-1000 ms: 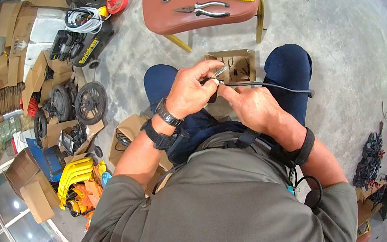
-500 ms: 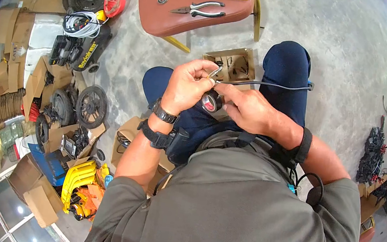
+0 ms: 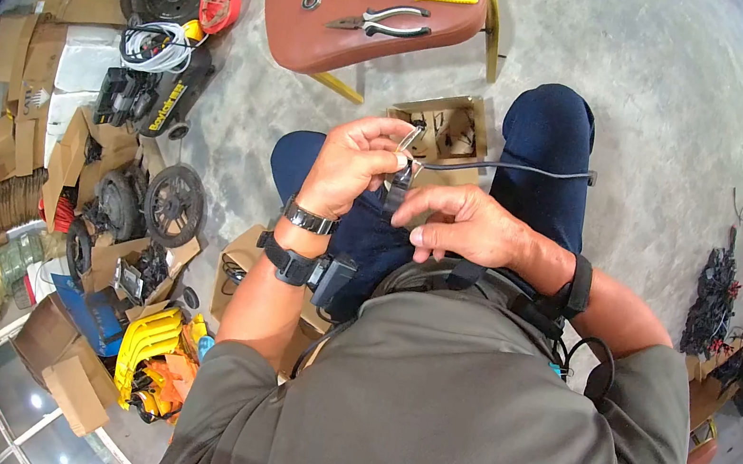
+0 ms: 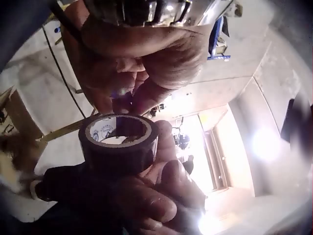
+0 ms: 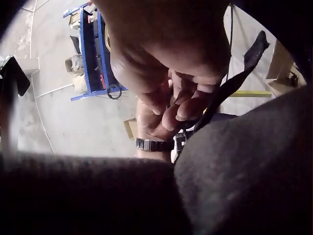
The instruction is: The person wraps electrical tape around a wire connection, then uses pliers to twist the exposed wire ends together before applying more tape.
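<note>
Right hand drawn back from cable, tape roll turned edge-on; cable seemingly steadied by left hand alone, fingers pinching. Right fingers' hold cannot be told.

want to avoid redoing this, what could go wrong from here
The cable crosses the right leg, so a leg shift might tug it out of the pinch of the left hand. The tape roll is close by the fingers of the right hand; a fumble there could let it drop.
</note>
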`<move>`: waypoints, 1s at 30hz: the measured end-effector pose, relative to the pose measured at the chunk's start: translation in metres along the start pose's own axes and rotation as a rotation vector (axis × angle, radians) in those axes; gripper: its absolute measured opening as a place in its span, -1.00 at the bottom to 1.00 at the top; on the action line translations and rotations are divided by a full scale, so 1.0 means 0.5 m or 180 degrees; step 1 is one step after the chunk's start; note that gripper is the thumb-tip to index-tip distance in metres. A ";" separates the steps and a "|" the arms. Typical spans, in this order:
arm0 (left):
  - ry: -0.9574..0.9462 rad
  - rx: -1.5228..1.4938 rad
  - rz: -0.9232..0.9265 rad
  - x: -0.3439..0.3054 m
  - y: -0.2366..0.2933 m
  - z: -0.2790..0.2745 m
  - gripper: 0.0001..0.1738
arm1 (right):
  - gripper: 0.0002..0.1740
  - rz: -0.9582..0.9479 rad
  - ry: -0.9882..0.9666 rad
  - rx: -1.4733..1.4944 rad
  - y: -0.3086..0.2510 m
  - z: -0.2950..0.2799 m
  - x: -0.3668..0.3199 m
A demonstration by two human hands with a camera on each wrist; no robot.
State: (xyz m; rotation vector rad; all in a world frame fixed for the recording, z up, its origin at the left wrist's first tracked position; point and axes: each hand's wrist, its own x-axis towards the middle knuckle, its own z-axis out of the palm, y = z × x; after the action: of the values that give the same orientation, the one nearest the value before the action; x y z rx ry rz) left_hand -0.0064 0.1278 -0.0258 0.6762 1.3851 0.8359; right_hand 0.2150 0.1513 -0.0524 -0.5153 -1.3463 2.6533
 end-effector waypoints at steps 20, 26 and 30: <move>0.0362 -0.0328 0.0155 0.002 -0.011 -0.005 -0.63 | -0.58 -0.0223 0.0090 0.0764 -0.029 -0.037 -0.040; 0.0412 -0.0434 0.0397 -0.006 -0.010 0.008 -0.60 | -0.51 -0.0972 0.0676 0.1150 -0.044 -0.055 -0.044; 0.0444 -0.0369 0.0517 -0.004 -0.014 0.013 -0.59 | -0.42 -0.1181 0.0881 0.1420 -0.071 -0.048 -0.032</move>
State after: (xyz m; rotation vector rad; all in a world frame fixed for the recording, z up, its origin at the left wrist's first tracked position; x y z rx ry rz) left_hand 0.0008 0.1227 -0.0300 0.6565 1.4069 1.1015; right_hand 0.2370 0.1865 -0.0331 -0.4911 -0.6655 2.3586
